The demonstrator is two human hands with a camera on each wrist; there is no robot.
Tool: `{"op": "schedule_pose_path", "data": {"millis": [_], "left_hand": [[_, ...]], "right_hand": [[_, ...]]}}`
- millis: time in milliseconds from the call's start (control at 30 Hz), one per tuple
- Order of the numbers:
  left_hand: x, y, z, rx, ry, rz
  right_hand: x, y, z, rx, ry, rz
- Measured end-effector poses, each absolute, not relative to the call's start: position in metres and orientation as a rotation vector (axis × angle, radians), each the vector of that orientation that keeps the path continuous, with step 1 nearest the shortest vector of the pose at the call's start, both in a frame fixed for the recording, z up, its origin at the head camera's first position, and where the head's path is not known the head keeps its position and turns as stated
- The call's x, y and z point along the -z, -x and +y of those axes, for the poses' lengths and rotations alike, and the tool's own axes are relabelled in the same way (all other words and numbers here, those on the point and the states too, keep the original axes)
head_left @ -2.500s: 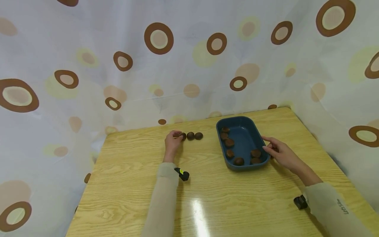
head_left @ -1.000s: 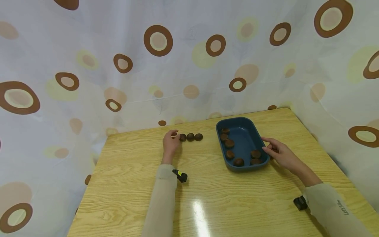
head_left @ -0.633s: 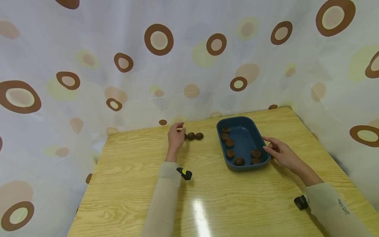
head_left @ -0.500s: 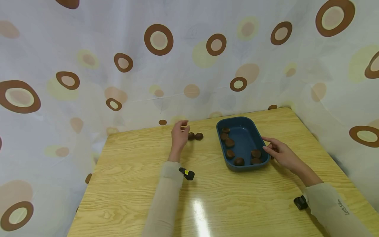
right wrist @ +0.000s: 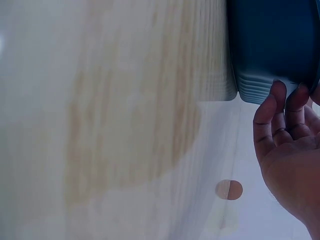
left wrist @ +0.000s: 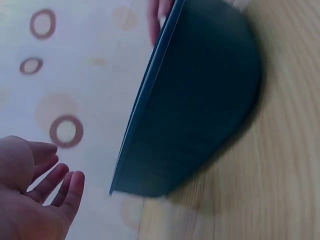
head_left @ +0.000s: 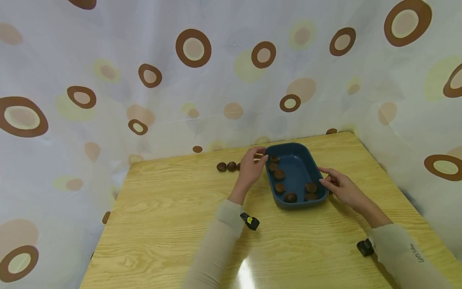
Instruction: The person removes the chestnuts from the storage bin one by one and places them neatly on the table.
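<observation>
The blue box (head_left: 296, 171) is a smooth, deep oblong with rounded corners, standing toward the far right of the counter (head_left: 155, 216), whose yellowish surface has a wavy wood grain and a glossy streak of light at the near edge. Seven rounded, brown inner chestnuts (head_left: 279, 174) lie along its left wall and in the two near corners. To its left, a short row of outer chestnuts (head_left: 232, 166) sits on the wood, the rightmost one partly covered by the left hand (head_left: 250, 168). Behind, a pale sheet (head_left: 232, 80) printed with brown rings closes off the far side. The left hand hangs just beside the box's left rim, palm turned inward, fingers loosely bent and parted, with nothing visible in its grasp. The right hand (head_left: 343, 186) holds the right side, bent fingers against the outer wall and thumb at the rim. Both forearms reach in from the near side in beige sleeves (head_left: 400, 249).
</observation>
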State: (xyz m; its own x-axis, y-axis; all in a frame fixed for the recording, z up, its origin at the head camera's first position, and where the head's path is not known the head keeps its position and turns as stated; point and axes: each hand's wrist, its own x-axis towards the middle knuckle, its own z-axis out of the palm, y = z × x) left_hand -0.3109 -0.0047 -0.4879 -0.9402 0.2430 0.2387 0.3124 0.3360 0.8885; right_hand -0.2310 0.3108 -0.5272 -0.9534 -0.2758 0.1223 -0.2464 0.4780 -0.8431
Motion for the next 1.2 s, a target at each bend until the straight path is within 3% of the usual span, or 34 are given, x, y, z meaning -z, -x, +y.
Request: {"op": "schedule_pose_path", "data": {"millis": [367, 733, 1200], "left_hand": [[0.481, 0.276, 0.059, 1.817, 0.797, -2.591], [0.493, 0.257, 0.101, 1.927, 0.646, -2.844], [0.510, 0.256, 0.103, 1.907, 0.559, -2.902]], "right_hand": [[0.528, 0.232, 0.310, 1.514, 0.435, 2.679], [0.529, 0.231, 0.313, 1.521, 0.427, 2.643], [0.527, 0.230, 0.312, 1.524, 0.431, 2.625]]}}
